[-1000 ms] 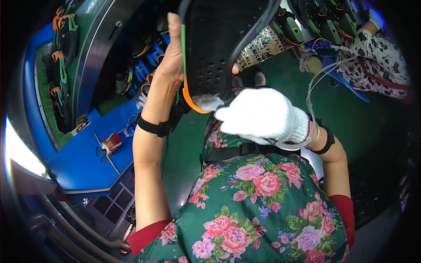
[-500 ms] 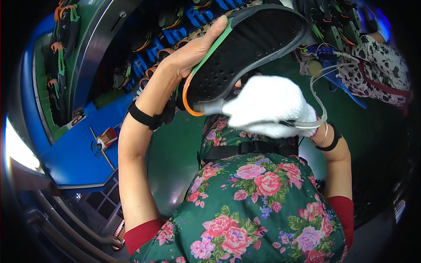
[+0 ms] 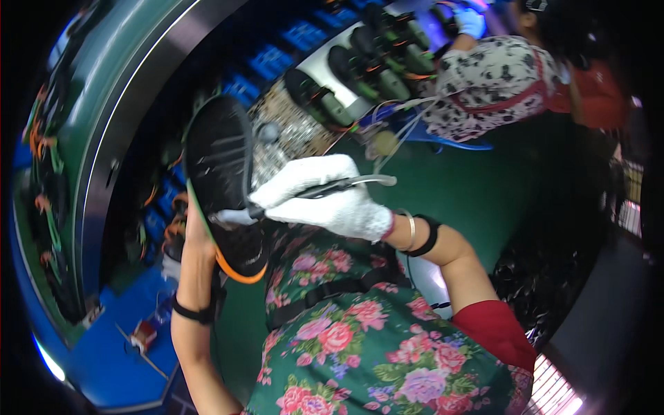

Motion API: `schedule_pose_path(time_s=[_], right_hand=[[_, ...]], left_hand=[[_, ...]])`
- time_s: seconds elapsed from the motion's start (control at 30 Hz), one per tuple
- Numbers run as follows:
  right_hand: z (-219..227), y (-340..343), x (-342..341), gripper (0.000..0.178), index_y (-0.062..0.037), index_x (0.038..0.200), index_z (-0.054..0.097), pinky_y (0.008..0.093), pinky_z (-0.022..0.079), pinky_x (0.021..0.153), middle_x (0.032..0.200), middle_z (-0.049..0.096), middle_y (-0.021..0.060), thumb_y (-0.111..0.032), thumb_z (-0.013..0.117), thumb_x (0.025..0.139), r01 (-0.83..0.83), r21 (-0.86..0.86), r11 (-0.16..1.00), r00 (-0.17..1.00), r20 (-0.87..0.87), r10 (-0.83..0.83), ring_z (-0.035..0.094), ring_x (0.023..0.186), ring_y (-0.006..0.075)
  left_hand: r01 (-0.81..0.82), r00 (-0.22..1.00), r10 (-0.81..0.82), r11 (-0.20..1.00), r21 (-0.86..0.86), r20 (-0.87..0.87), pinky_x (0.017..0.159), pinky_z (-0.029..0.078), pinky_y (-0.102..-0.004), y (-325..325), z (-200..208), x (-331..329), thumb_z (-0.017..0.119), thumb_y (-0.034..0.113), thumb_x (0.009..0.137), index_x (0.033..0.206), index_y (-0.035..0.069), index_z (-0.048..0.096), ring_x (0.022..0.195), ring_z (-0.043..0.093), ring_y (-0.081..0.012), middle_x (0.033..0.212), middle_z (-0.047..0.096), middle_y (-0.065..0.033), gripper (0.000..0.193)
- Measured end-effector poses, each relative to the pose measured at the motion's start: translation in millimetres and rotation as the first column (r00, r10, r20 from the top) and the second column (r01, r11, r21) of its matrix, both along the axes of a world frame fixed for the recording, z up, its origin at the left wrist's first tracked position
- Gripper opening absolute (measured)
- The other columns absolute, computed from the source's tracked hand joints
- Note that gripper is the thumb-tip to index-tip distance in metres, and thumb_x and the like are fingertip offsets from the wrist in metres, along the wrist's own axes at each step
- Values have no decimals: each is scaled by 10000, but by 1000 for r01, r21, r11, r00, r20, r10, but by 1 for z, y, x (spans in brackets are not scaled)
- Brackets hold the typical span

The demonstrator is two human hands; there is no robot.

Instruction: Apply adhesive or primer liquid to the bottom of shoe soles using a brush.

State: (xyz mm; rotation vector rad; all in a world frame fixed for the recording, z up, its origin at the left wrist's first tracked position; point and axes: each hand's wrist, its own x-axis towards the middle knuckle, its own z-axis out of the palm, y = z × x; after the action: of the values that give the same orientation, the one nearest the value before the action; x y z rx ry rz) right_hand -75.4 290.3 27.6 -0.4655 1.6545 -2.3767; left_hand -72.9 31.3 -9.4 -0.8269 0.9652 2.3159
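Observation:
A black shoe sole (image 3: 214, 155) with a green and orange edge stands nearly upright on the left. My bare left hand (image 3: 196, 232) grips it from its left side; most of the fingers are hidden behind it. In a white knitted glove, my right hand (image 3: 325, 197) is closed around a brush (image 3: 257, 211) with a dark handle. A pale flexible tube (image 3: 373, 180) runs out from the handle's rear. The pale bristles (image 3: 232, 217) touch the sole's inner face near its narrower middle, where wet-looking streaks show higher up.
Beyond my hands, a line carries black-and-green sandals (image 3: 377, 66) and blue holders (image 3: 273, 61). A curved green-and-metal housing (image 3: 131, 97) rises at left above a blue table (image 3: 114, 360). A co-worker in a patterned garment (image 3: 494, 76) sits at upper right.
The sole has swung from tilted rightward to nearly upright and moved left and down in view. My brush hand has shifted left, its bristles now higher up the sole. The whole view has turned.

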Motion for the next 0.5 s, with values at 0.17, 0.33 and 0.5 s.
schedule_pose_path(time_s=[0.17,0.33,0.5], right_hand=[[3,7,-22,149,-50,960,792,354,578,812,996,779,108,-59,816,813,239,143,960,902,-398,-165,744,917,241],[5,17,-23,109,-114,921,758,408,548,780,938,745,68,-147,742,818,174,252,952,820,-573,2,689,868,295],[7,14,2,171,-91,991,775,393,549,748,969,753,77,-111,779,821,268,249,930,813,-577,-80,688,831,282]], left_hand=[[-36,989,64,980,196,-137,1117,452,-459,11,-26,26,405,422,1097,1397,34,568,1278,585,-303,1390,627,-115,517],[26,995,-25,1000,7,-98,1044,482,-574,21,-29,42,520,428,1049,1427,69,540,1257,590,-356,1426,597,-129,522],[-13,964,107,934,356,-244,1134,414,-606,10,-41,61,507,492,1032,1487,89,480,1396,498,-343,1531,501,-155,608]])
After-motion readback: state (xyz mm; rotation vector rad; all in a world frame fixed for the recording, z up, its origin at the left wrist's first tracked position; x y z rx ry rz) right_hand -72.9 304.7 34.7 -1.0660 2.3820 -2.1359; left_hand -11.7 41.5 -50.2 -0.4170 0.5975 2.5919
